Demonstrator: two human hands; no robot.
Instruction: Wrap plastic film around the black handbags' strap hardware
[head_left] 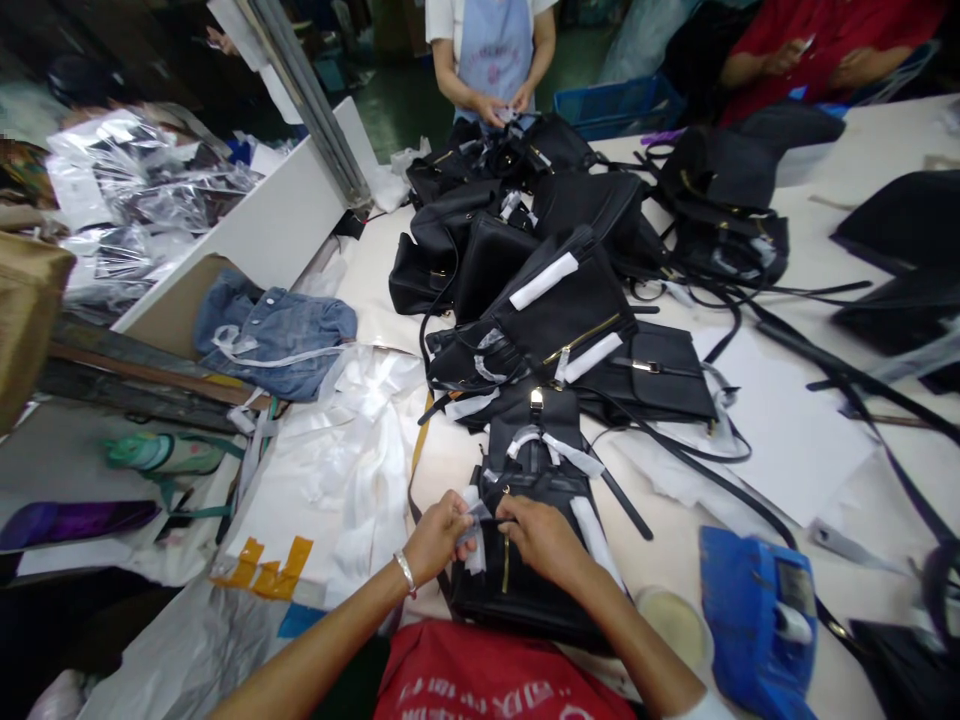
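Observation:
A black handbag (525, 580) with a gold zipper lies on the white table (780, 440) right in front of me. My left hand (437, 537) is closed in a pinch on a strip of white wrapping paper (472, 530) at the bag's front. My right hand (541, 535) rests closed on the bag beside the zipper pull, fingers touching the same paper. More white paper strips (555, 448) wrap the bag's top strap and buckle.
A heap of black handbags (540, 260) fills the table's middle and far side. A blue object (757, 620) lies at the right, a white plastic sack (337, 480) and denim cloth (277, 335) at the left. Two people (495, 55) stand across the table.

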